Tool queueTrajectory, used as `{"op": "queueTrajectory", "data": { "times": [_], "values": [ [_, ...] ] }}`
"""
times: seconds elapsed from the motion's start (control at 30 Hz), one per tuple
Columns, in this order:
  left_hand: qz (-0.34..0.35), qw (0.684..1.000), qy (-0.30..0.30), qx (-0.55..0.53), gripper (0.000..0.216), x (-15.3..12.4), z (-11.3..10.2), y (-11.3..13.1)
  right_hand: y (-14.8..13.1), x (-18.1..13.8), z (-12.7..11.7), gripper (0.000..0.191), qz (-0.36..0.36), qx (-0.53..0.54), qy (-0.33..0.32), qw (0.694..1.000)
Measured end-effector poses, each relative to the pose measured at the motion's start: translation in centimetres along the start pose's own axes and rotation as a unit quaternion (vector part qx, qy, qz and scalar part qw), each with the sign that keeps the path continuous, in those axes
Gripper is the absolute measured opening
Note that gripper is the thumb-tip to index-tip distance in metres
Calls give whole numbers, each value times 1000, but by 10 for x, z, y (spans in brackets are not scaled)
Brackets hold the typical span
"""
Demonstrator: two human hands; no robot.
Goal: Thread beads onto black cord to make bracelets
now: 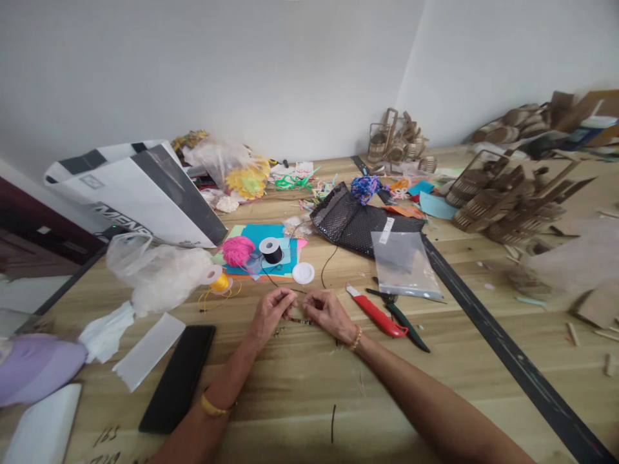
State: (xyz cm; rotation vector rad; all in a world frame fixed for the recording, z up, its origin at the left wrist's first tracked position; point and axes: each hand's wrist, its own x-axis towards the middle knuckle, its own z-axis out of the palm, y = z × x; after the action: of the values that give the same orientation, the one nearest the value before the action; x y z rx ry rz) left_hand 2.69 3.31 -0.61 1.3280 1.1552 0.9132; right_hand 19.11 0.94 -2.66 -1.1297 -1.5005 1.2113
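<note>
Taking the two hands as the centre of my clock, I see a beaded string (300, 321) lying between them, just below the fingertips. The right hand (333, 314) has its curled fingers closed on the string's right end. The left hand (271, 314) is pinched together near the other end; I cannot tell what, if anything, sits between its fingertips. A few loose beads (278, 332) lie just beside it, between seven and eight o'clock. I find a white disc (303, 274) at twelve, a spool of black cord (271, 251) at eleven, and a spool of yellow thread (219, 281) at ten. At three o'clock I have a red cutter (378, 316) touching green-handled pliers (407, 327), with a clear bag (405, 267) at two. A short black cord (333, 423) lies between five and six.
</note>
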Motion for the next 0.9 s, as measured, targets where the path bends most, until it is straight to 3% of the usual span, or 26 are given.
{"op": "queueTrajectory", "data": {
  "times": [0.4,0.53,0.9],
  "values": [
    [-31,997,-71,-1,32,-6,1,8,0,0,1,15,-39,-31,44,998],
    [-30,998,-55,18,31,-4,0,3,1,-1,1,14,-73,-55,64,994],
    [36,994,-3,107,21,-7,4,4,-1,-1,-2,15,-137,-122,40,982]
  ]
}}
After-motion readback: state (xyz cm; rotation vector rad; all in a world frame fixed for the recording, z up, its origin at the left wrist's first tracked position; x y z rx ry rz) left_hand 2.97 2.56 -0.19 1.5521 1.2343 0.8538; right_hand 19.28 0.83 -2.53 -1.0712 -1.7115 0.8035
